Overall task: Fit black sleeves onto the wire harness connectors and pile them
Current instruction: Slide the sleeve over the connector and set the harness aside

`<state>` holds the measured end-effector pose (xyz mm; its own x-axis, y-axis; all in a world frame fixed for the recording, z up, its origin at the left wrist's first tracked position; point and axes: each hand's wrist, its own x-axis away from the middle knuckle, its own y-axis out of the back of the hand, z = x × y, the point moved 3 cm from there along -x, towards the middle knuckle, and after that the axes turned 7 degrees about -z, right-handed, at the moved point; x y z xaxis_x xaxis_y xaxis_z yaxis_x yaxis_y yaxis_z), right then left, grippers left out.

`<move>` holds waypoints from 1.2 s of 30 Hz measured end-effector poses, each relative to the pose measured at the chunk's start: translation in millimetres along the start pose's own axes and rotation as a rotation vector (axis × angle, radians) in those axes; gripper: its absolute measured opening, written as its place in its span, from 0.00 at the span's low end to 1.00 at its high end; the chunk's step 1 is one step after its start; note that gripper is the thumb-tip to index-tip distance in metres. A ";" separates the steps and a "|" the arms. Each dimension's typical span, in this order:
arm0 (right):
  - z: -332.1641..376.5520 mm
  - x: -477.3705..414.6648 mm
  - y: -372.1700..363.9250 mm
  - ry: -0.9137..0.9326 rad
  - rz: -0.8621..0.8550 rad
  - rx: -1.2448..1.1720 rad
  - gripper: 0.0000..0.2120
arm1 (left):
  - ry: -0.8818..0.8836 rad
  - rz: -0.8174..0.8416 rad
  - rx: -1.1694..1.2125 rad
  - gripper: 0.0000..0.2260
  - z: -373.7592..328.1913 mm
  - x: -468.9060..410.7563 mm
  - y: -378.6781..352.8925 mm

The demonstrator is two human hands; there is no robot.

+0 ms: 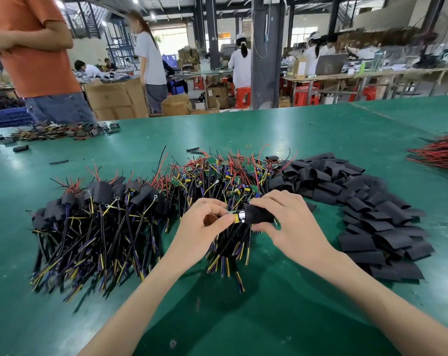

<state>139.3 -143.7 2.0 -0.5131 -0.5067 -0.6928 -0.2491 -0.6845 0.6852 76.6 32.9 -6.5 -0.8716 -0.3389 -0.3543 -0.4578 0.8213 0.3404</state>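
With left hand (205, 222) pinching small green-yellow board connector (237, 216), right hand (287, 219) gripping soft black tube sleeve (260, 214), mid green surface (269, 129); sleeved pile (99, 199) toward left edge, most bare wire harnesses (230, 173) apparently not yet sleeved.

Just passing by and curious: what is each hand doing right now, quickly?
Left hand: pinches the small circuit board of one harness.
Right hand: grips a black sleeve at that board's end.
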 end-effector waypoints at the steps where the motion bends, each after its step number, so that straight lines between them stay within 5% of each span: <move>1: 0.6 0.1 -0.4 -0.009 0.003 -0.023 0.19 | 0.002 0.004 -0.001 0.06 0.5 0.3 -0.8; 30: 10.3 4.1 -8.4 0.020 0.117 -0.159 0.16 | -0.001 -0.016 -0.089 0.08 -5.9 6.5 -5.4; 33: 11.2 4.3 -8.9 0.044 0.083 -0.141 0.20 | -0.067 0.021 -0.046 0.11 -11.2 6.8 -6.1; 36: 5.7 2.2 -4.6 0.053 -0.016 -0.013 0.29 | -0.163 -0.163 -0.044 0.15 -20.1 1.2 10.6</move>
<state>134.6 -138.7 -1.5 -0.4654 -0.5226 -0.7144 -0.2455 -0.6993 0.6714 67.2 32.0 14.1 -0.7470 -0.3842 -0.5426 -0.6009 0.7395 0.3035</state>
